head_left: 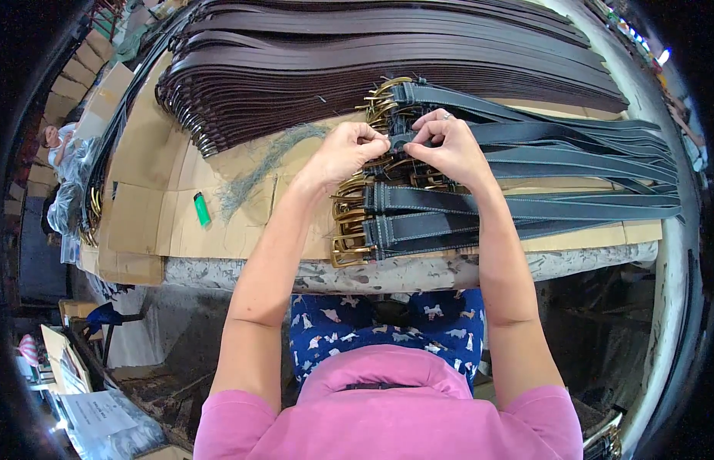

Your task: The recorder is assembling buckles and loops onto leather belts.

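My left hand [348,153] is closed in a pinch beside the brass buckles. Its fingertips meet those of my right hand [451,149], which is also pinched, over the buckle end of a dark belt [510,134]. Whatever lies between the fingers is too small and covered to make out. Several dark belts with pale stitching spread to the right, their brass buckles [349,249] bunched at the left end. On the cardboard to the left of my left hand lies a loose bundle of grey-green threads [257,170].
A big stack of dark brown belts [372,50] fills the far side, its metal buckles at the left. Cardboard sheets [146,218] cover the table, and a green lighter [201,208] lies on them. Another person [58,146] is at the far left.
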### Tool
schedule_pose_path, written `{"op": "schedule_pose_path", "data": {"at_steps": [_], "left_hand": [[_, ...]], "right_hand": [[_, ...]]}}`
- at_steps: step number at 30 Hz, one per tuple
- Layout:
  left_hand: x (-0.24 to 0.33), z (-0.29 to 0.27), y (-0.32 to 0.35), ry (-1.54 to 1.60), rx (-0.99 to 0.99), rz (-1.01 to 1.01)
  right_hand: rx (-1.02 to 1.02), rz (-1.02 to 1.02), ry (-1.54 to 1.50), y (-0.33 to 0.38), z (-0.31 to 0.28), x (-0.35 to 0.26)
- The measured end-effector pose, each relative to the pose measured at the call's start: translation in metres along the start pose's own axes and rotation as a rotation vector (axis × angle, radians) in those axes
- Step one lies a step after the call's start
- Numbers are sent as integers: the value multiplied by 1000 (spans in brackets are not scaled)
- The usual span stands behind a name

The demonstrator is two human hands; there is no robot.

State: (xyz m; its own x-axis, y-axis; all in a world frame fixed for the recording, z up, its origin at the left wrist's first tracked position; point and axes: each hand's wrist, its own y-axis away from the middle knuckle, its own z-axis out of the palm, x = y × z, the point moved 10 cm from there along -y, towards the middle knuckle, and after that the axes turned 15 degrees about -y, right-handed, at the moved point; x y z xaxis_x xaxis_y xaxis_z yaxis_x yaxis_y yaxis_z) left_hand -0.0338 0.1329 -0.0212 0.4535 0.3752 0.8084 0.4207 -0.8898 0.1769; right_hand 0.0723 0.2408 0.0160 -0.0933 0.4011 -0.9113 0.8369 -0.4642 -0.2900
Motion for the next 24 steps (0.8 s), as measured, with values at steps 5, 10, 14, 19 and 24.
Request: {"op": "schedule_pose_path", "data": {"at_steps": [5, 10, 14, 19, 24], "left_hand": [[0, -1, 2, 29, -7, 4], [-1, 1, 2, 60, -40, 5], [2, -1, 6, 94, -33, 23], [4, 0, 10, 121, -55, 2], [-3, 0, 8, 89, -60, -28]], "right_hand": [[10, 1, 2, 0, 0, -2], [14, 25, -26, 0, -1, 4], [-10, 13, -14, 0, 1, 3], [-20, 13, -8, 0, 2, 1], [-28, -2, 8, 1, 1, -1]]}}
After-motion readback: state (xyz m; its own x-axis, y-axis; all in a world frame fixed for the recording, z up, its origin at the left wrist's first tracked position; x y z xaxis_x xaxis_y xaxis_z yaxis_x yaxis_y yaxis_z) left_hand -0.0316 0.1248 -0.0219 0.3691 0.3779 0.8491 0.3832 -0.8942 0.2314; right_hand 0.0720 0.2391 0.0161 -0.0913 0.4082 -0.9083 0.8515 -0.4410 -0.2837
